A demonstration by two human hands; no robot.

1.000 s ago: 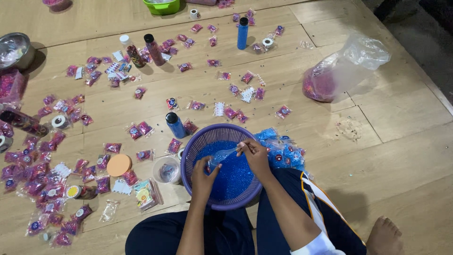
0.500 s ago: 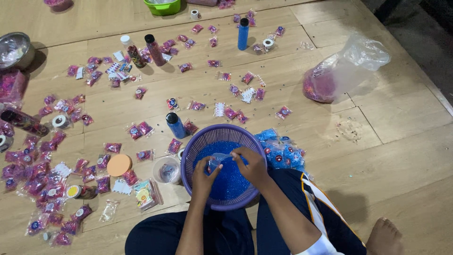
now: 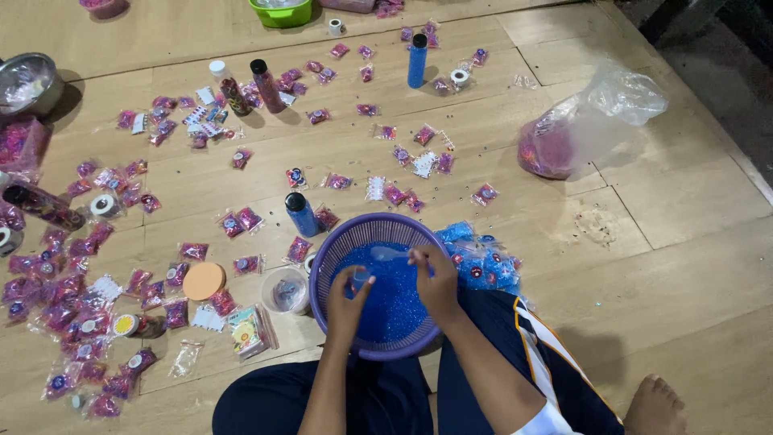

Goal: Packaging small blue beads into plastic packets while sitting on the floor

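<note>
Down in the middle of the wooden floor (image 3: 692, 266) sits one purple basket (image 3: 338, 242), round and slotted, heaped with blue glitter (image 3: 394, 302), right in front of the seated person's knees. Both hands are inside it. The left hand (image 3: 348, 300) is curled, fingertips pinching one small clear bottle (image 3: 360, 279) just above the glitter. The right hand (image 3: 435, 278) is closed round the handle of one small pale spoon (image 3: 389, 254), whose bowl lies over the glitter near the far rim.

Moving outward: touching the basket's right side, a heap of blue sachets (image 3: 479, 258), too bunched to count. Just left of the basket, one clear round cup (image 3: 286, 292), then one orange lid (image 3: 203, 280) flat on the boards.

Tall bottles now: two blue ones, one (image 3: 302, 213) just beyond the basket and one (image 3: 417, 60) far up the floor, and two dark red ones side by side (image 3: 268, 85), one white-capped, one black-capped. A further dark one lies at the left edge.

Pink sachets (image 3: 241, 219) are scattered everywhere, dozens, thickest on the left. Far right, one clear plastic bag (image 3: 596, 121) with pink contents. Top left, one metal bowl (image 3: 31, 80); top centre, one green tub (image 3: 282, 14).
</note>
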